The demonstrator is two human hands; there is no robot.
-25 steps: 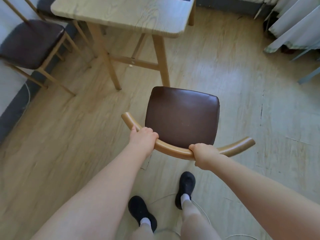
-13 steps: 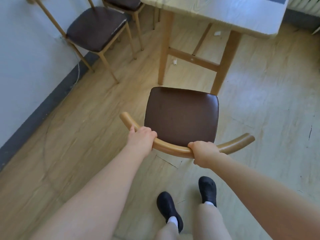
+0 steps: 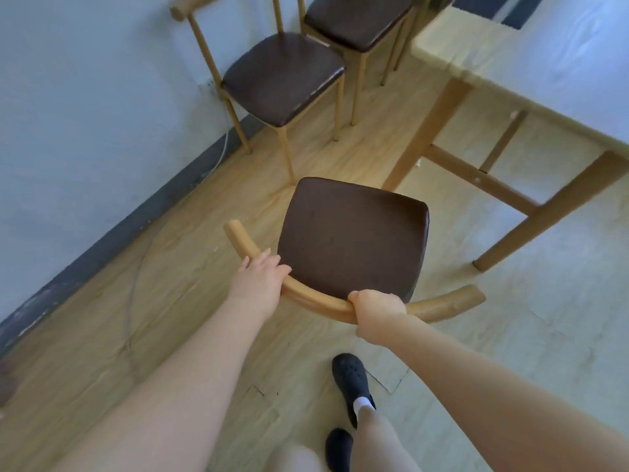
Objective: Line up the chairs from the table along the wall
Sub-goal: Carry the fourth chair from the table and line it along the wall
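Chairs are being gathered at the wall (image 3: 85, 97): the carried chair (image 3: 352, 240) is gripped by its curved backrest (image 3: 316, 301), the left hand (image 3: 260, 275) lying over the rail with fingers pressed together, the right hand (image 3: 376, 310) wrapped round it. Compared with a second ago, the view has been swung from the table (image 3: 531, 63) toward the wall, where two chairs (image 3: 282, 76) are already stood, so placement beside them is judged near.

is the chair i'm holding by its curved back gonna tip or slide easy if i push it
The chair probably feels light, given its thin frame. Both hands, left hand and right hand, grip high on the backrest, so pushing may tip it. It likely slides on the smooth floor.
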